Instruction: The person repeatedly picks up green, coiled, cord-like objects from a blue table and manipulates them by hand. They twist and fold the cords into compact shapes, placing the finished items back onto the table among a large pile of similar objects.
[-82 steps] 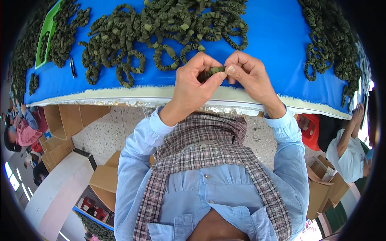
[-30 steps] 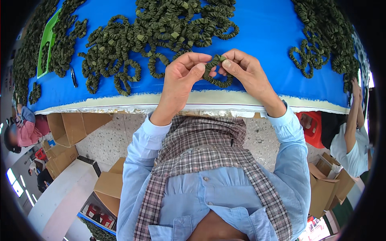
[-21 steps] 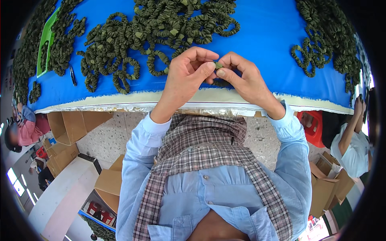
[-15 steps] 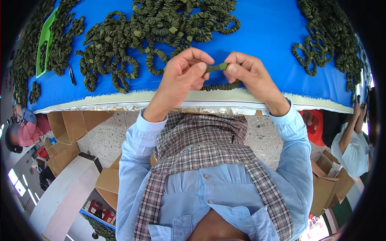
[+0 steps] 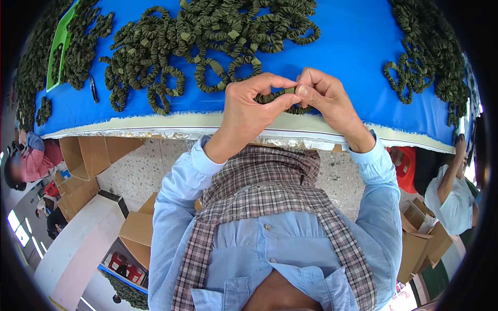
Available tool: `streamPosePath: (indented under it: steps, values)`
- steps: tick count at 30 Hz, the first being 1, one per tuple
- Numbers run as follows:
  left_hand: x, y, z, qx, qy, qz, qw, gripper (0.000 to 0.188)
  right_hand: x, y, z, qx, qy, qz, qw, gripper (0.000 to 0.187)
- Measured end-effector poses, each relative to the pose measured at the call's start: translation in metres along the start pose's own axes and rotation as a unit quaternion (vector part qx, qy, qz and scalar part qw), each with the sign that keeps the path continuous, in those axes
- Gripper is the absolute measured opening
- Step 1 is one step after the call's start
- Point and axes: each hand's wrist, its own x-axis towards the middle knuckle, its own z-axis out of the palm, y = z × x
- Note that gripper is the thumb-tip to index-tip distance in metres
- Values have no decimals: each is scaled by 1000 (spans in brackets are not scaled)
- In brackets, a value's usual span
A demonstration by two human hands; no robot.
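Note:
Near the table's front edge, my two hands meet at a dark green gathered-fabric ring, like a hair scrunchie [image 5: 267, 97]. The thumb and forefinger of my left hand [image 5: 248, 110] close on its flat, smooth band beside the other hand's fingertips. My right hand [image 5: 328, 99] pinches that same band between thumb and forefinger. The ring's gathered part hangs below the fingers, partly hidden by them. Just beyond my hands lie loose scrunchies [image 5: 209, 74] of the same green, at the edge of a large heap [image 5: 218, 26].
A blue cloth [image 5: 332, 46] covers the table. More scrunchies pile up at the right [image 5: 441, 67] and far left, around a green tray [image 5: 50, 88]. A black pen-like tool [image 5: 93, 89] lies at left. Cardboard boxes [image 5: 85, 160] stand below the table; other people sit at both sides.
My left hand has moved right, bringing its fingertips up against those of my right hand. The stretch of band that showed between the hands is now mostly covered by fingers.

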Motion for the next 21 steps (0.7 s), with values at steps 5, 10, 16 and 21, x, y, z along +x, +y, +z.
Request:
streamPosePath:
  steps: [5, 10, 16, 21]
  values:
    - [-2, 0, -7, -28, -7, -20, 999, 11, 0, -1, -1, 4, 16, 8, 1000, 27]
    - [-2, -4, -20, -81, -36, -26, 996, 11, 3, -4, -2, 141, 14, -11, 990, 23]
    - [0, 4, -21, -72, -79, -18, 994, 11, 4, -2, -7, 161, -26, -25, 986, 22]
    - [6, 11, -21, -53, -180, -35, 982, 18, 3, -14, 3, -61, -9, 50, 997, 20]
